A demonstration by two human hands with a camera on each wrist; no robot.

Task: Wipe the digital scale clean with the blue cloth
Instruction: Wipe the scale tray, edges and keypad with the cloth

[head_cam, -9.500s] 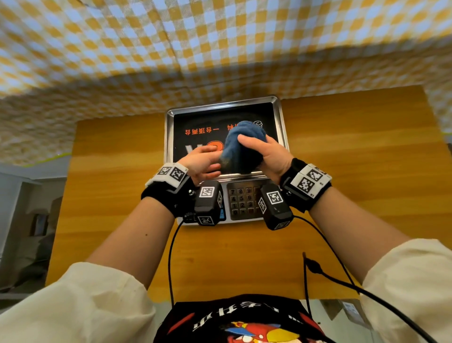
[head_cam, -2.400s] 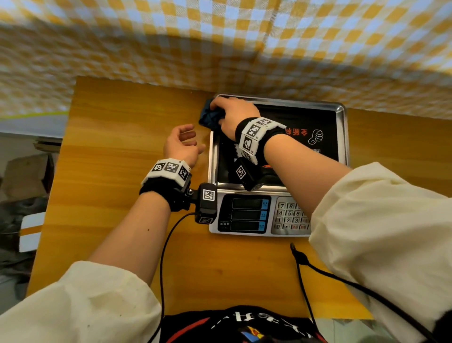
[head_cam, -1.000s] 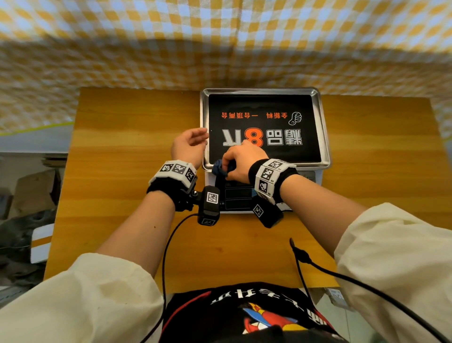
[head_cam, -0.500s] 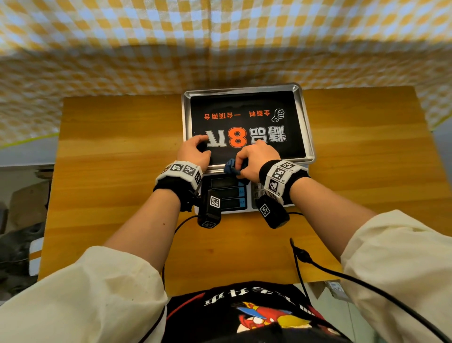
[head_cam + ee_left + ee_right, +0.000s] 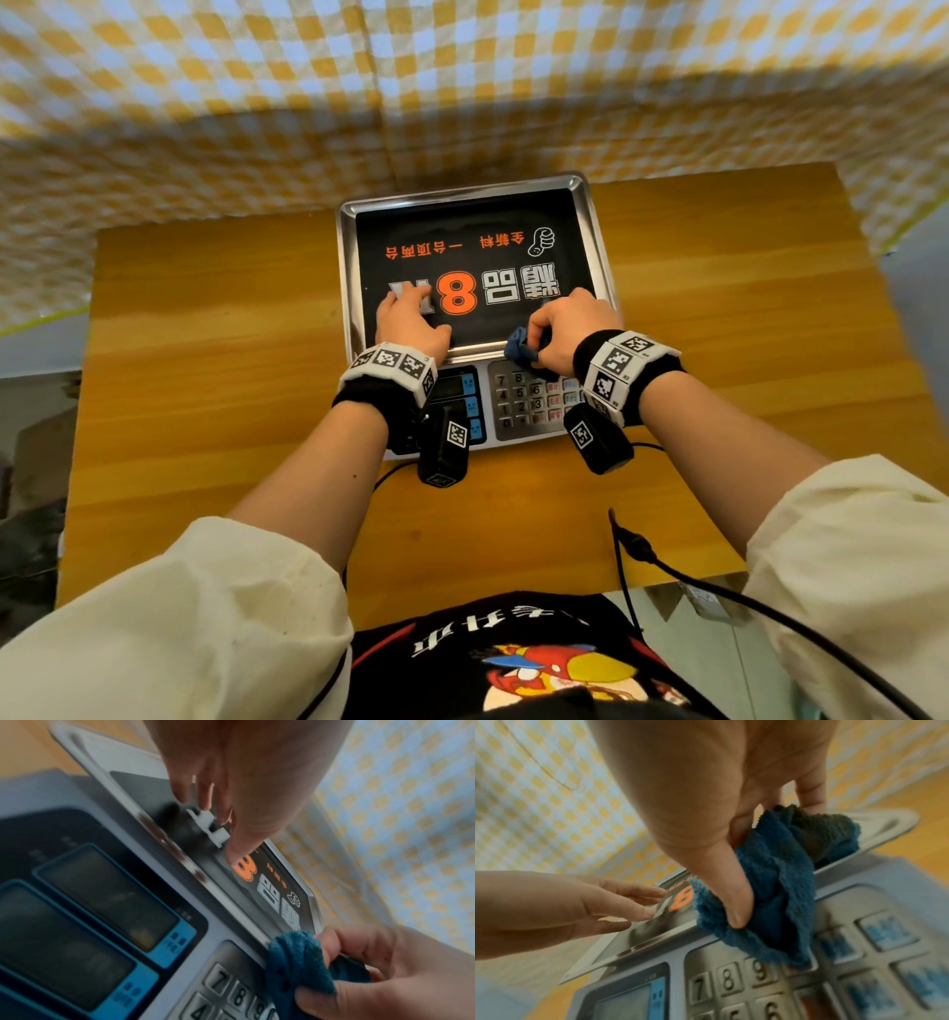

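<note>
The digital scale (image 5: 598, 246) stands on the wooden table, with a steel weighing pan (image 5: 885, 825), a black printed sheet, displays (image 5: 107, 894) and a keypad (image 5: 731, 981). My right hand (image 5: 565, 329) grips the bunched blue cloth (image 5: 518, 349) (image 5: 777, 886) (image 5: 295, 959) against the pan's near edge, above the keypad. My left hand (image 5: 405, 324) rests flat on the near left part of the pan with straight fingers (image 5: 200, 787); its thumb touches the black sheet.
The wooden table (image 5: 205, 360) has bare surface left and right of the scale. A yellow-and-white checked cloth (image 5: 462, 92) hangs behind it. A black cable (image 5: 637, 550) trails over the table's near edge on the right.
My right hand has slid the cloth rightwards along the pan's near edge, from the left end to above the keypad. My left hand has moved onto the pan and lies flat.
</note>
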